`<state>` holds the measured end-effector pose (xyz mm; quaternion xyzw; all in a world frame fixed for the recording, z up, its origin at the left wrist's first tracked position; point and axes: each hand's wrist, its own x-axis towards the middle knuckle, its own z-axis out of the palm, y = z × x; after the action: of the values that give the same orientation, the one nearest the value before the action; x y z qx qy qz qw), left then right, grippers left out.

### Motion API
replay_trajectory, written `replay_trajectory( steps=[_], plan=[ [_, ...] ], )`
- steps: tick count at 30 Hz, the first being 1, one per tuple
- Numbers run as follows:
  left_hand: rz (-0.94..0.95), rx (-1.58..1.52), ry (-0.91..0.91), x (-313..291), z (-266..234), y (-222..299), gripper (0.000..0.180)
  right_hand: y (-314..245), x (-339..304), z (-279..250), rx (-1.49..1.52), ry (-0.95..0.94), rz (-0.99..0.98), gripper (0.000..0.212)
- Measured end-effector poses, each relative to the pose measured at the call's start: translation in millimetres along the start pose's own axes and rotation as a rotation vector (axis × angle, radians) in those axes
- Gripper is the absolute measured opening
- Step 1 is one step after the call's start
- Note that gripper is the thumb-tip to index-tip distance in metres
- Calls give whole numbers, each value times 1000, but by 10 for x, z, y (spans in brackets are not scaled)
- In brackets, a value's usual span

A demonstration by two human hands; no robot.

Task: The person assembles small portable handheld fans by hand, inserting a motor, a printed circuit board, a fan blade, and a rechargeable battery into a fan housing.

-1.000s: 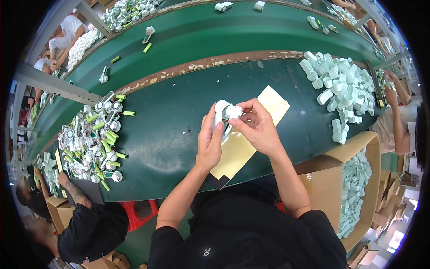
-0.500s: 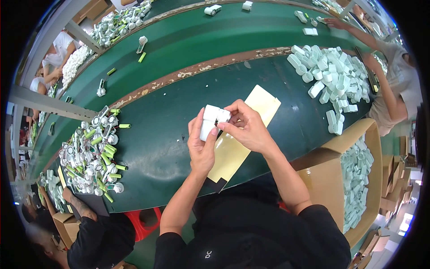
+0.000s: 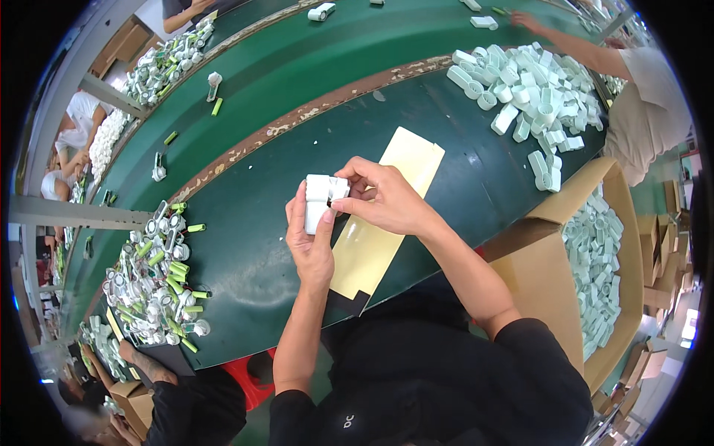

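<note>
A white two-lobed plastic housing (image 3: 317, 212) rests in my left hand (image 3: 311, 253), with the fingers along one side and the thumb on the other. My right hand (image 3: 387, 199) pinches a small white round part (image 3: 339, 188) at the housing's upper right corner, where the two touch. Something small and dark shows in the gap between them. Both hands are closed and held above the green worktable (image 3: 245, 253). Under my right hand lies a glossy yellow strip (image 3: 401, 160), slanting across the table.
Left on the table is a pile of white assemblies with green cylinders (image 3: 160, 275). Pale housings (image 3: 528, 89) are heaped at the far right, and more fill a cardboard box (image 3: 554, 286). Beyond runs a green conveyor (image 3: 275, 74) with scattered parts. Co-workers sit left and right.
The whole view has shifted, so table and piles sit differently in the picture. My hands keep the same hold on the housing and round part. The co-worker's arm at right has moved.
</note>
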<state>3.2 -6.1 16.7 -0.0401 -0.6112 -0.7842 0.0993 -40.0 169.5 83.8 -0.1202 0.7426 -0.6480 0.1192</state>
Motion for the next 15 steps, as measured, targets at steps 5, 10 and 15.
replay_trajectory(
  steps=[5,10,15],
  plan=[
    [99,178,-28,46,-49,114,56,-137,-43,27,-208,34,-122,29],
    [143,256,-66,64,-81,83,54,-59,-5,-34,-294,19,-181,30],
    [-110,-141,-81,102,22,195,58,-4,17,-41,-233,37,-183,33]
  ],
)
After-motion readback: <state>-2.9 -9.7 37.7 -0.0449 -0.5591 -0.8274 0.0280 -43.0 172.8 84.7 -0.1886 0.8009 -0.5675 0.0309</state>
